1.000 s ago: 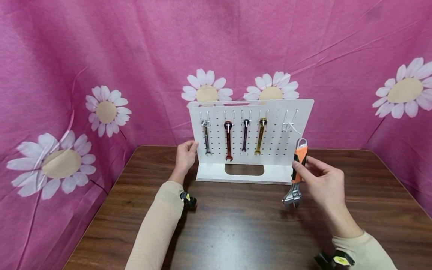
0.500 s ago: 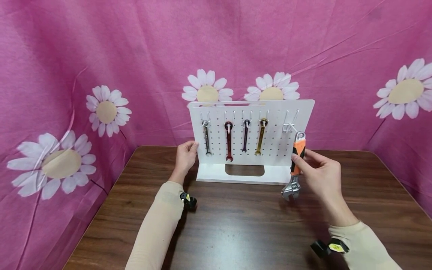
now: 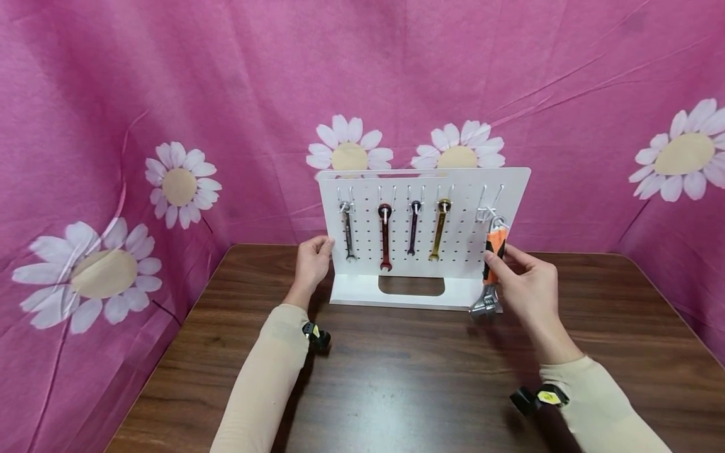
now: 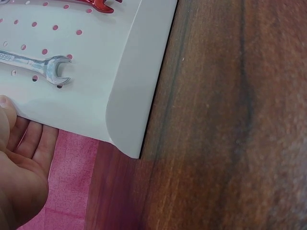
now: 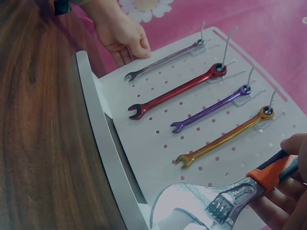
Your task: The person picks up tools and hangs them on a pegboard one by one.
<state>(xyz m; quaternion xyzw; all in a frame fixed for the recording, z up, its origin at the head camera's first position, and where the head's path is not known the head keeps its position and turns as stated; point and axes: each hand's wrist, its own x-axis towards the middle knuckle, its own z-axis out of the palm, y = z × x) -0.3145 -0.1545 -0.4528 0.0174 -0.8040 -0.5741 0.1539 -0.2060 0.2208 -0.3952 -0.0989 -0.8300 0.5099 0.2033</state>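
A white pegboard stand (image 3: 464,251) stands upright on the table. At its left edge my left hand (image 3: 311,261) pinches the board, thumb in front and fingers behind. My right hand (image 3: 529,283) grips an adjustable wrench (image 3: 495,242) by its orange and black handle, jaw end down. The wrench's ring end is at the rightmost hook (image 3: 486,212); the hook tip shows at the ring, and it seems to pass through. In the right wrist view, the wrench's silver head (image 5: 230,201) hangs near the board's base lip.
A silver wrench (image 3: 348,233), a red wrench (image 3: 385,239), a purple wrench (image 3: 414,229) and a gold wrench (image 3: 438,231) hang from hooks along the board. The brown wooden table (image 3: 385,377) extends in front, and a pink flowered cloth (image 3: 260,126) hangs behind.
My right hand has moved left and away from me, bringing the adjustable wrench's ring from below the right hook up to it. My left hand has stayed on the board's edge.
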